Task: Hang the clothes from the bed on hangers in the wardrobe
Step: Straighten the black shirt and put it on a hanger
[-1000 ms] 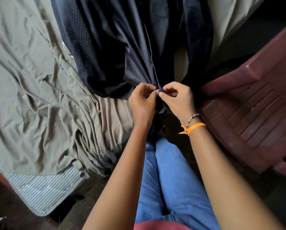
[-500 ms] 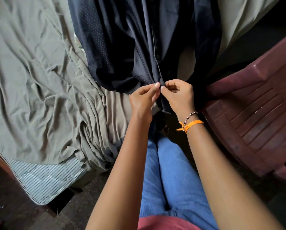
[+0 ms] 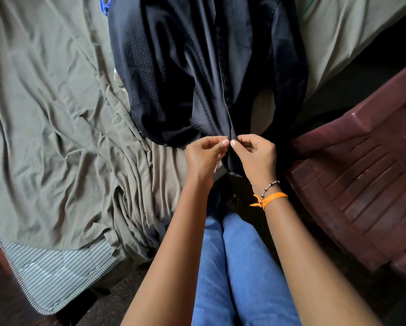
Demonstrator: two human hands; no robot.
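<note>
Nearest the camera: legs in blue jeans, knees pointing toward the bed, a sliver of pink top at the lower edge. Two bare forearms reaching forward over the jeans, the right wrist ringed by an orange thread band and a beaded bracelet.

At the grip: left hand and right hand side by side, thumb tips almost touching, fingers curled. Each pinched the front button placket of the dark navy shirt near its lower hem, left hand on the left edge, right hand on the right edge. Whether a button sat between the fingertips could not be told.

Beyond the grip: shirt spread front-up on the bed, running away from the hands toward the top of the view, finely dotted fabric, a row of dark buttons along the placket just above the pinch, one sleeve bunched to the left of it. At the far upper left of the shirt, a small piece of blue hanger showing past the collar end.

Left of the grip: rumpled olive-grey bedsheet under the shirt, striped mattress exposed at the near corner. Right of the grip: maroon plastic chair, close beside the right hand, apart from the shirt's hem as far as visible.
</note>
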